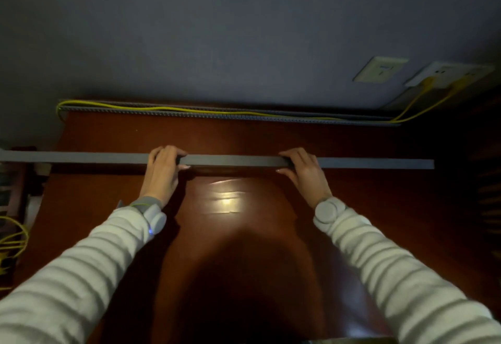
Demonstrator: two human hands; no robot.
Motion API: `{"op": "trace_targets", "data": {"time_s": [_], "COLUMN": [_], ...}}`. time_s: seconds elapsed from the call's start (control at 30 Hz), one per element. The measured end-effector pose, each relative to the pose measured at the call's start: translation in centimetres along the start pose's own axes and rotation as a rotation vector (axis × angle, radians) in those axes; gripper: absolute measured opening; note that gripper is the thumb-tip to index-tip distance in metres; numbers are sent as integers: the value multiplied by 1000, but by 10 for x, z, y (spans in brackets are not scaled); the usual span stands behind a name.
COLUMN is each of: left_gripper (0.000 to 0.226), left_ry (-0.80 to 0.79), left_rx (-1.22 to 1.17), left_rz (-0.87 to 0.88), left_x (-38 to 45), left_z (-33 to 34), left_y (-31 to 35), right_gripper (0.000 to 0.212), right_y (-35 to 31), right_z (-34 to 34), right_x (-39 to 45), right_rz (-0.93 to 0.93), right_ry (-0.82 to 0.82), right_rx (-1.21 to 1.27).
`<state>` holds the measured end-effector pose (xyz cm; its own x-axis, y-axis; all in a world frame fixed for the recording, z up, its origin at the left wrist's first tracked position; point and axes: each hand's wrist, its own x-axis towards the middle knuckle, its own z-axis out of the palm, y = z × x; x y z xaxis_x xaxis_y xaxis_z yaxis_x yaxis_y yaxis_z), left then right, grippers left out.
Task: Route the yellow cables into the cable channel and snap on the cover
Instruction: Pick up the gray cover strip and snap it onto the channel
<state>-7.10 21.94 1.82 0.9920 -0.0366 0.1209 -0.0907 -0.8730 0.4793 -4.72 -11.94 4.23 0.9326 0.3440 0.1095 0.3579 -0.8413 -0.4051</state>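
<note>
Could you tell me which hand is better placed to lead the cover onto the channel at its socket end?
Probably the right hand: it grips the cover on the side nearer the sockets, where the yellow cables leave the channel. The left hand can steady it.

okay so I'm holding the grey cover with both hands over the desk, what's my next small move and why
Probably carry the cover away from you toward the cable channel at the desk's back edge and line it up above it. Both hands, left and right, grip it near the middle, and the yellow cables already seem to run along the open channel, which is uncovered.
</note>
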Motion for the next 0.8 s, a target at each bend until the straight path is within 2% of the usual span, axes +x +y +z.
{"op": "trace_targets", "data": {"time_s": [0.2,0.3,0.43,0.5,0.8], "left_gripper": [40,33,39,35,21], "left_ry": [48,38,4,-6,-41], "left_rx": [41,59,49,29,4], "left_rz": [-6,-6,-8,-9,1], "left_x": [58,83,114,125,152], "left_z": [-20,-17,-6,0,33], "left_y": [-15,-24,-39,-47,-56], "right_gripper": [33,32,29,27,23], "right_y": [33,50,63,67,98], "right_z": [-17,-17,-9,-3,19], "right_x": [57,85,111,122,139], "right_rz": [91,154,83,72,26], "right_ry": [4,-57,-3,31,-7], "right_rx": [-98,-154,-172,-171,-191]}}
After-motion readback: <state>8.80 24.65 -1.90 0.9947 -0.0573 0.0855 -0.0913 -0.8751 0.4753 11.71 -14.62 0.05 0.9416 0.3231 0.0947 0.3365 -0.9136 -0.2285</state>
